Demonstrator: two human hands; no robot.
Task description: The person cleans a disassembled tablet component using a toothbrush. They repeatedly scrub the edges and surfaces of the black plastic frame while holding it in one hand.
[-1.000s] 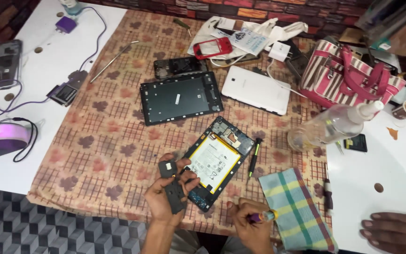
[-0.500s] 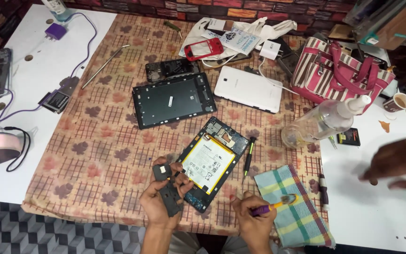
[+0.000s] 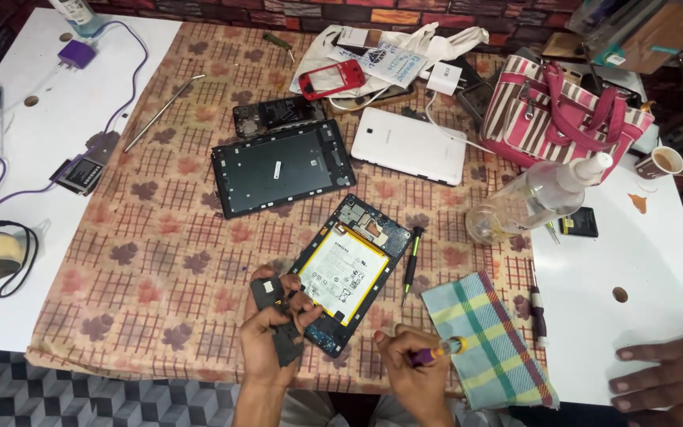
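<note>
From the head camera, the opened tablet [image 3: 351, 273] lies tilted near the front edge of the patterned tablecloth [image 3: 160, 261], its white battery and dark circuit board bared; open cloth stretches to its left. The left hand [image 3: 266, 340] has its fingers clamped on a flat black part [image 3: 277, 316] just beside the tablet's lower corner. The right hand [image 3: 414, 378] is closed around a purple-handled screwdriver [image 3: 435, 353] touching a checked cloth [image 3: 488, 340]. Another person's hand [image 3: 669, 379] is cut off at the right corner.
</note>
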